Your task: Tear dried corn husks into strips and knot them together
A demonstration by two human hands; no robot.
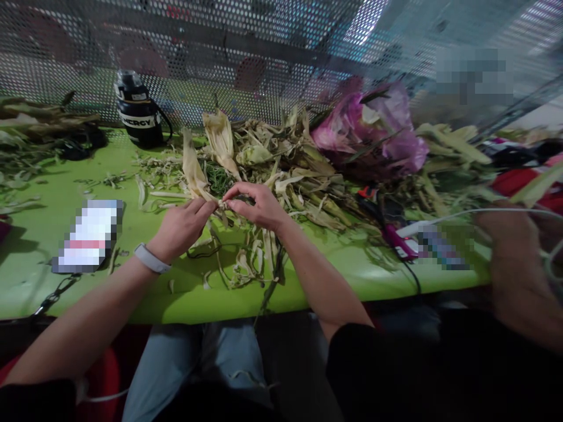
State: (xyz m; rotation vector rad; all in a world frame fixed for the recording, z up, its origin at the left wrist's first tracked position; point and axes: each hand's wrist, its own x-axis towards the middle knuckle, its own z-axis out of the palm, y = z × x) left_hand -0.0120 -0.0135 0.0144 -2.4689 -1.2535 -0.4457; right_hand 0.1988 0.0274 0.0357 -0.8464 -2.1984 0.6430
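My left hand, with a pale band on its wrist, is closed around the lower end of a dry corn husk whose pale leaf points up and away. My right hand meets it there, thumb and forefinger pinching the twisted strips of husk at that end. The exact grip is partly hidden by the fingers. Just behind stands another pale, cupped husk, and a bundle of green strands lies between the two. Loose husk strips are scattered under and in front of my hands.
A heap of husks and a pink plastic bag lie behind to the right. A dark bottle stands at the back left, a phone nearer. Another person's arm rests at the right. Perforated metal borders the green table.
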